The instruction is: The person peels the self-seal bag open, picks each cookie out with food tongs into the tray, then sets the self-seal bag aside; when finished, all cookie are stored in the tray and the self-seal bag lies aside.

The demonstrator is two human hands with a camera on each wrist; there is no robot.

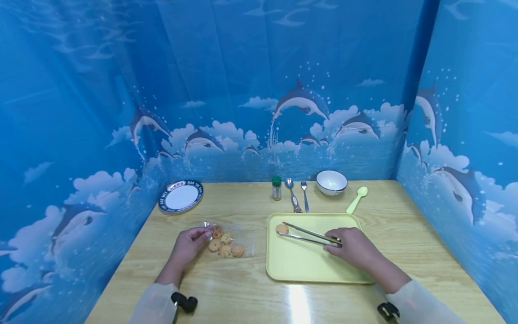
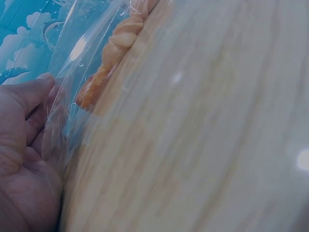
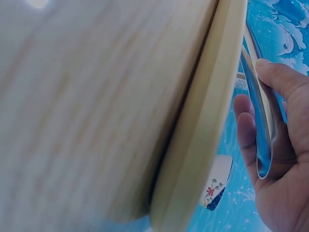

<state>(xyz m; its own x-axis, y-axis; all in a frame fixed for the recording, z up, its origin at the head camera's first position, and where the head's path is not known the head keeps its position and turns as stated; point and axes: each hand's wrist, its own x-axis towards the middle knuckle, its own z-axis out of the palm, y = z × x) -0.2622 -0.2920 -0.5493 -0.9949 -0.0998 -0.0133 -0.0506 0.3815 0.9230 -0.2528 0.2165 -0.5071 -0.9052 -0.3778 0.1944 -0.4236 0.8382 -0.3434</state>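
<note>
My right hand (image 1: 354,247) grips metal tongs (image 1: 309,235) over the pale yellow tray (image 1: 311,265). The tongs' tips are parted around a round cookie (image 1: 282,229) at the tray's upper left corner. In the right wrist view, the thumb and fingers hold the tongs (image 3: 263,121) near their bent end. My left hand (image 1: 190,245) pinches the edge of a clear plastic bag (image 1: 247,238) lying left of the tray. Several cookies (image 1: 224,244) of different shapes are inside it. The left wrist view shows the bag's film (image 2: 60,111) between thumb and fingers, with ridged cookies (image 2: 118,46) beyond.
Along the back of the wooden table (image 1: 226,292) are a dark-rimmed plate (image 1: 180,196), a green-capped jar (image 1: 276,189), a spoon (image 1: 293,195), a fork (image 1: 305,196) and a white bowl (image 1: 332,183). A light green spoon (image 1: 357,199) lies behind the tray. Blue dolphin-printed curtains (image 1: 251,112) enclose the table.
</note>
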